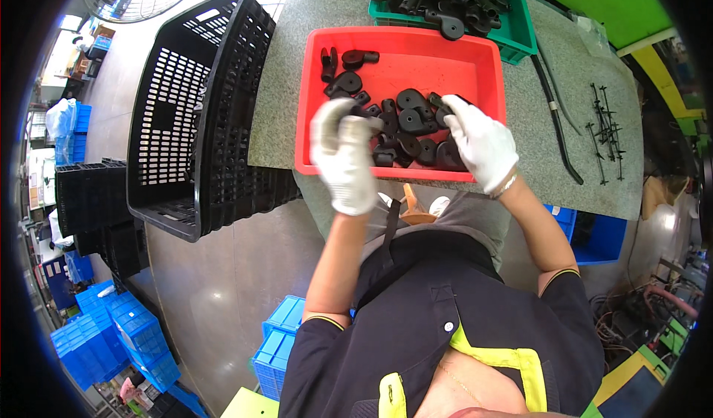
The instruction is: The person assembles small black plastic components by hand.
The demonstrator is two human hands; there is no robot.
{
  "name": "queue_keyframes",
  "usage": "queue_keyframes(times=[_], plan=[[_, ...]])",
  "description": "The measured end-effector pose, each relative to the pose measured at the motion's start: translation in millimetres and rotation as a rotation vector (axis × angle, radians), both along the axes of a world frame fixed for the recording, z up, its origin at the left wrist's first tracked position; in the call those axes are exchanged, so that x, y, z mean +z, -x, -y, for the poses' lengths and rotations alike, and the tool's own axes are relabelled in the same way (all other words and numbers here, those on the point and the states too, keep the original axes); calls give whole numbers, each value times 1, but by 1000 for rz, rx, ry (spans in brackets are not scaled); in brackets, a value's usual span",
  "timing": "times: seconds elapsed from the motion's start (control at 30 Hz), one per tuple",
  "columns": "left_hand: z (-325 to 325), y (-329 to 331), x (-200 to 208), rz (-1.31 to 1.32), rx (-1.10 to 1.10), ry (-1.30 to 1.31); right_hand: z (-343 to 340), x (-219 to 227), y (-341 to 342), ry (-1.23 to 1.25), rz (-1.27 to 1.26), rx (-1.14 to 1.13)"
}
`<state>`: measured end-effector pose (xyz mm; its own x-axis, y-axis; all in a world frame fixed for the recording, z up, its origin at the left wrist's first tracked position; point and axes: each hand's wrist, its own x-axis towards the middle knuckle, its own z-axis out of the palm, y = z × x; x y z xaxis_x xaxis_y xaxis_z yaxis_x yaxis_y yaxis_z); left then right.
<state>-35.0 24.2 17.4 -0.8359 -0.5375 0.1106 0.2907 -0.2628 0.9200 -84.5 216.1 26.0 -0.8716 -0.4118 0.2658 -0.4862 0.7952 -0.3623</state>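
Note:
A red tray (pixel 408 39) holds several black plastic parts (pixel 410 121), each with a rounded head and a short neck, some with a small hole in the middle. My left hand (pixel 345 158), in a white glove, is over the tray's left side near these parts. It is smeared by motion, so what its fingers hold cannot be made out. At the tray's right side my right hand (pixel 484 147), also gloved in white, has its thumb and fingers closed about one black plastic part (pixel 443 112), partly hidden by the fingertips.
Behind the red tray is a green tray (pixel 526 36) heaped with similar black parts. Thin black branched pieces (pixel 607 132) and a black tube (pixel 558 121) lie on the grey tabletop (pixel 594 184). Black crates (pixel 167 121) stand on the left, blue bins (pixel 122 336) on the floor.

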Motion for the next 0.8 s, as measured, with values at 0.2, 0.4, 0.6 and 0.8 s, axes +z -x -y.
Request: queue_keyframes(times=[0.2,0.4,0.6,0.8], plan=[[151,12,30,69,659,670,1,-24,26,-4,156,162],[253,-3,3,481,635,1093,47,-25,20,-48,314,381],[141,-9,5,94,516,730,66,-34,21,-119,253,444],[23,-24,17,304,-219,86,34,6,20,697,631,134]])
